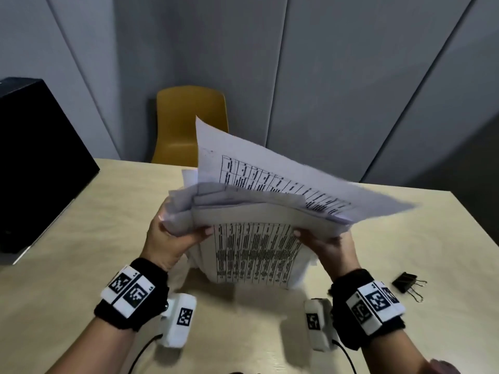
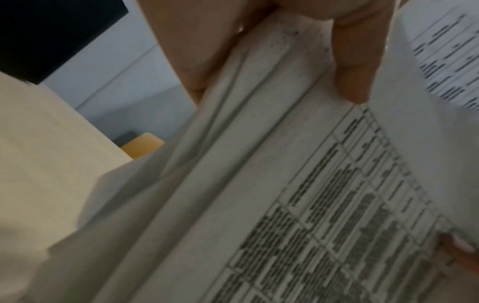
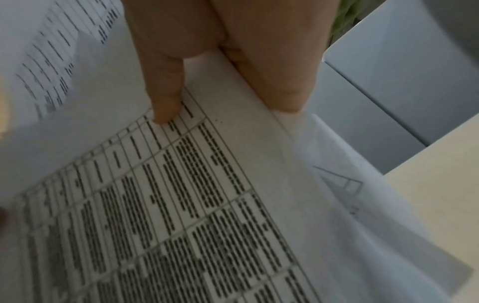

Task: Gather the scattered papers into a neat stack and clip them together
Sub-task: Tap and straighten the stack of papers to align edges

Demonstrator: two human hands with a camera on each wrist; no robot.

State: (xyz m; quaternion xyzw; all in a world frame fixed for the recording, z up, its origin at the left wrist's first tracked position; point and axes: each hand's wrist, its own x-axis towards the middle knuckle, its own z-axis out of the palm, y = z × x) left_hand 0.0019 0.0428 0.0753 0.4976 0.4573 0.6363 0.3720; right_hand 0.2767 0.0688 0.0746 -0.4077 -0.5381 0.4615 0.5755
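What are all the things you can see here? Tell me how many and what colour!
papers: one loose bundle, white with black print, held upright over the table
binder clip: one, black, on the table right of the right wrist
table: one, pale wood
chair: one, yellow, behind the table
box: one, black, at the table's left edge
left hand: grips the papers' left edge
right hand: grips the papers' right edge

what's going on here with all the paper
A person is holding a bundle of printed papers upright over a light wooden table, the left hand gripping one side and the right hand the other. The sheets are still uneven, with several fanning out at the top. A black binder clip lies unused on the table beside the right wrist.
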